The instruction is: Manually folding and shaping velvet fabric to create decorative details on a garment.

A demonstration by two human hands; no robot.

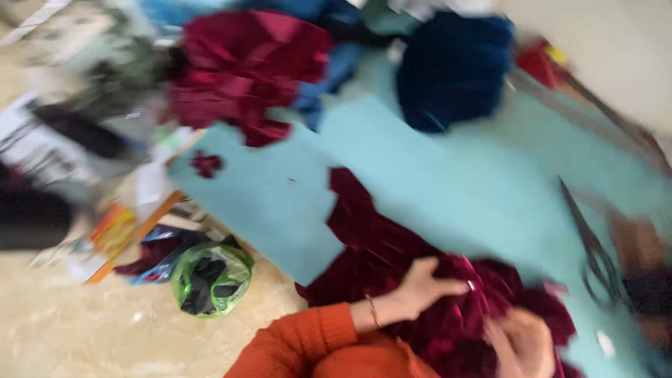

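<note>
Left hand clenched on dark red velvet cloth — cloth spreads toward 11 o'clock over the pale blue counter. Right hand blurred at 4 o'clock on the same cloth — grip unclear.

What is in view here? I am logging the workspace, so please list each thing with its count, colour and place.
table: one, pale teal, centre to right
maroon cloth: one piece, dark red, lower centre, under both hands
red pile: one heap, dark red, top centre
blue cloth: one heap, navy, top right of centre
scrap: one, dark red, on the table's left end
scissors: one pair, dark, right edge, blurred
green bag: one, green with dark contents, on the floor
floor: beige, lower left
left hand: on the maroon cloth, orange sleeve, bangle
right hand: on the maroon cloth, blurred
</note>
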